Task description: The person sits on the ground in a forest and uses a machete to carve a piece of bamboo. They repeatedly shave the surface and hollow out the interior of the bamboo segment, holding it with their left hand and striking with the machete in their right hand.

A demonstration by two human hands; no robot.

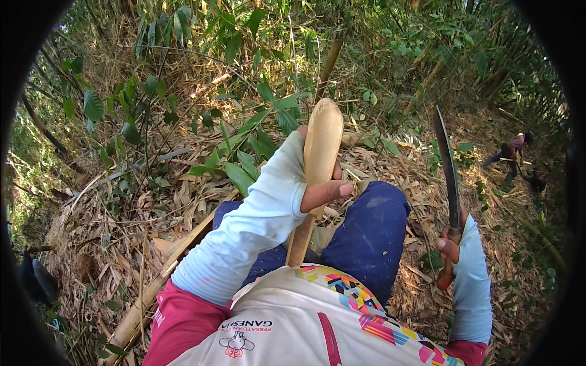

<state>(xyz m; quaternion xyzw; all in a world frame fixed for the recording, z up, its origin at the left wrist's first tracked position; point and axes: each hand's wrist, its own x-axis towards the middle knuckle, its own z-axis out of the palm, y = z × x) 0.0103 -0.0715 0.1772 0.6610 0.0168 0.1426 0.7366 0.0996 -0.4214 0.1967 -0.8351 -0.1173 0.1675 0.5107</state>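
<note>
My left hand point(300, 177), in a light blue sleeve that covers its back, grips a pale split bamboo piece point(323, 137). The bamboo is hollowed like a trough, rounded at its upper end, and stands nearly upright. Its narrow lower part reaches down to the front of my shirt, between my knees. Out to the right, my right hand point(455, 247) is wrapped round the wooden handle of a machete point(447, 165). The long dark blade points up and away from me, apart from the bamboo. Part of each hand's fingers is hidden behind what it holds.
My knees in blue trousers point(372, 235) are bent below the bamboo. Dry leaves point(177, 207) cover the ground. A bamboo pole point(137, 314) lies at the left, and leafy plants point(244, 158) grow ahead. A person point(516, 149) stands bent over at the far right.
</note>
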